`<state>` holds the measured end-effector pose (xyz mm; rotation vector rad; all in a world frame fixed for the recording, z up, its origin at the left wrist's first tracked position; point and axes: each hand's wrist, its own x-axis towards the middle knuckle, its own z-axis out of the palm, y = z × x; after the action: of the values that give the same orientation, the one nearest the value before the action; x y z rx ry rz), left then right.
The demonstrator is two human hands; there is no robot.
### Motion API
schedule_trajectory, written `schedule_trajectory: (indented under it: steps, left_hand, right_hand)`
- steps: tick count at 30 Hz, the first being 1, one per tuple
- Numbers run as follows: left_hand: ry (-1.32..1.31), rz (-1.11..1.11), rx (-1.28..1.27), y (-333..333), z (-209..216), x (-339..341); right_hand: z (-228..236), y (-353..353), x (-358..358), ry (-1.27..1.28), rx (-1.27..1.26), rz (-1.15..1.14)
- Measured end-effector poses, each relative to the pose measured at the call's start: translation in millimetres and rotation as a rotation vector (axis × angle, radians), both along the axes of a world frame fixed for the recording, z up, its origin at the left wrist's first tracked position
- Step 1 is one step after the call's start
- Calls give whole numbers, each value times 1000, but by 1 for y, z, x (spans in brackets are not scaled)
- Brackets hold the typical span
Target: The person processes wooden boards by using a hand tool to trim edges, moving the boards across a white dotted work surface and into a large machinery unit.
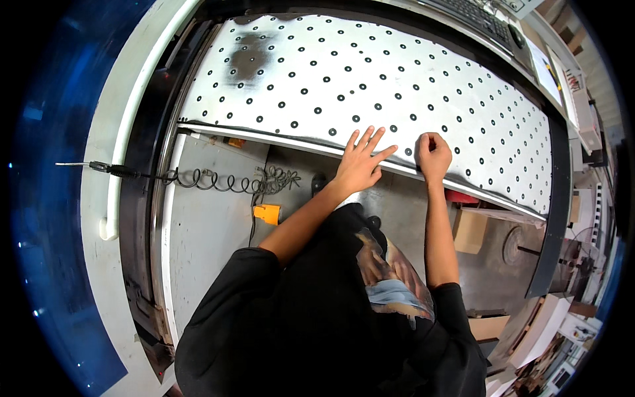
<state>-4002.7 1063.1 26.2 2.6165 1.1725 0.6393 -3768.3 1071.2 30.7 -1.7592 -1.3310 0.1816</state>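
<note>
A long white panel point(397, 86) dotted with rows of black rings stretches across in front of me. My left hand point(360, 161) is open, its fingers spread over the panel's near edge; whether they press on it I cannot tell. To its right, my right hand point(434, 157) is closed with curled fingers above the same edge. Anything inside those fingers is hidden or too small to make out. A dark smudged patch point(250, 58) marks the panel's far left part.
At left, a thin-tipped tool point(112, 169) on a coiled black cable point(218, 182) lies across the machine frame. An orange object point(267, 214) sits below the panel. A cardboard box point(469, 231) stands under its right part. A keyboard point(473, 16) rests beyond the far edge.
</note>
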Motion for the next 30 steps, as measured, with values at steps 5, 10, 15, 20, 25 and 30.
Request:
schedule_trajectory:
  steps: [5,10,15,20,25,30]
  left_hand:
    - [19,3,-4,0,1,0]
    - [31,-1,6,1,-1,0]
    - [33,-1,10,2,-2,1]
    - [49,-9,-18,2,0,1]
    - [58,-18,-32,2,5,2]
    - [106,1,-61,2,11,6]
  right_hand:
    - [5,-2,-3,34,-27,-1]
    - [1,0,-1,-6,-5,-11]
    - [2,0,-1,3,-18,-20]
    - [6,-1,-2,-3,-18,-27]
    - [5,-1,-1,-6,-16,-39]
    - [7,-2,-3,13,-3,-37]
